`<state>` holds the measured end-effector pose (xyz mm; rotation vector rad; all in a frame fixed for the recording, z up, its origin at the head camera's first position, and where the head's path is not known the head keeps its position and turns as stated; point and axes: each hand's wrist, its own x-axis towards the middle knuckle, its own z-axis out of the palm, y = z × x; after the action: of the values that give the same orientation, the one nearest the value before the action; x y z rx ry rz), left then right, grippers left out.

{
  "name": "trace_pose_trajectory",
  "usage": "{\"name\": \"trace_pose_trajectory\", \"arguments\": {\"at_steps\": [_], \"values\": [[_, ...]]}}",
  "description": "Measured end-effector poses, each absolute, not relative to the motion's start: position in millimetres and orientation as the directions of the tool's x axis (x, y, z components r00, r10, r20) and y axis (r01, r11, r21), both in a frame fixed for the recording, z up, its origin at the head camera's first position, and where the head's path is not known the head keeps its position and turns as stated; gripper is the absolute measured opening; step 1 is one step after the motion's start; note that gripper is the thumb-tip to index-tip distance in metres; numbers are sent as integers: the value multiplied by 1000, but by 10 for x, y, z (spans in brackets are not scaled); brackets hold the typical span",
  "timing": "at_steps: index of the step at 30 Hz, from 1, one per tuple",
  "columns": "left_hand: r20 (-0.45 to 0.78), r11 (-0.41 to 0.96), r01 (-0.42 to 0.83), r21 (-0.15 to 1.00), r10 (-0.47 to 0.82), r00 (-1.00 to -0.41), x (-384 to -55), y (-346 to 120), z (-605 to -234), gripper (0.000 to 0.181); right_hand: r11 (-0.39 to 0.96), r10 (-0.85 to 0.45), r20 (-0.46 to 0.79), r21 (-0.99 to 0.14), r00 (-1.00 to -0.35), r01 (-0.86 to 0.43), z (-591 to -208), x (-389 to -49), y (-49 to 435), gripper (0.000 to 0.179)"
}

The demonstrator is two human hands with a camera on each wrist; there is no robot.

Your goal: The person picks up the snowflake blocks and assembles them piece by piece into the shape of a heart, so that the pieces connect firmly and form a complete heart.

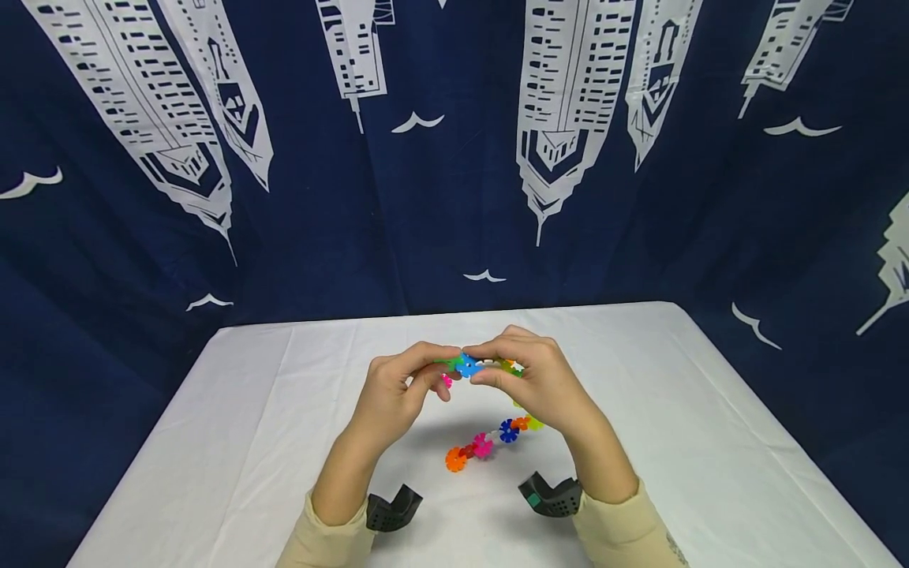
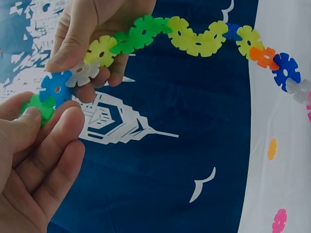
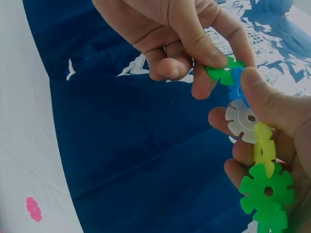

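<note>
Both hands are raised over the table and meet at one end of a chain of slotted plastic flower discs. My left hand (image 1: 390, 398) pinches a green disc (image 2: 40, 108) between thumb and fingers. The green disc meets a light blue disc (image 2: 48, 88), which my right hand (image 1: 543, 379) pinches, its thumb on the near face. Past the blue one come a clear white disc (image 3: 238, 116), a yellow disc (image 3: 262, 141) and a green disc (image 3: 255, 191), running along the right palm. The chain's far end, with an orange disc (image 1: 456, 461), hangs low over the white tabletop.
A loose pink disc (image 2: 279, 221) and a loose orange disc (image 2: 272, 149) lie on the white table (image 1: 213, 442). Behind the table hangs a dark blue curtain (image 1: 440, 197) printed with white buildings. Black wrist devices (image 1: 392, 511) sit at both cuffs.
</note>
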<state>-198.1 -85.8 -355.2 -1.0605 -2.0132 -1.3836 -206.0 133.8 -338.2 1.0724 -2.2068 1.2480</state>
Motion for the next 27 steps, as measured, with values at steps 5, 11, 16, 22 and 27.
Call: {"name": "trace_pose_trajectory", "arguments": {"at_steps": [5,11,16,22,27], "values": [[728,178,796,579,325,-603,-1978,-850,-3540,21,320,-419,648,-550,-636,-772,-3382,-2063,1337,32],[702,199,768,609,315,-639,-1975,-853,-3533,22,358,-418,615,-565,-669,-743,-3379,-2053,1352,30],[704,205,774,599,326,-631,-1982,-861,-3553,24,356,-442,598,-567,-669,-742,-3399,-2071,1364,28],[713,212,782,587,321,-623,-1977,-856,-3552,26,314,-457,592,-591,-664,-743,-3420,-2085,1324,29],[719,224,778,587,297,-628,-1989,-828,-3567,29,287,-416,631,-592,-655,-753,-3428,-2091,1269,31]]}}
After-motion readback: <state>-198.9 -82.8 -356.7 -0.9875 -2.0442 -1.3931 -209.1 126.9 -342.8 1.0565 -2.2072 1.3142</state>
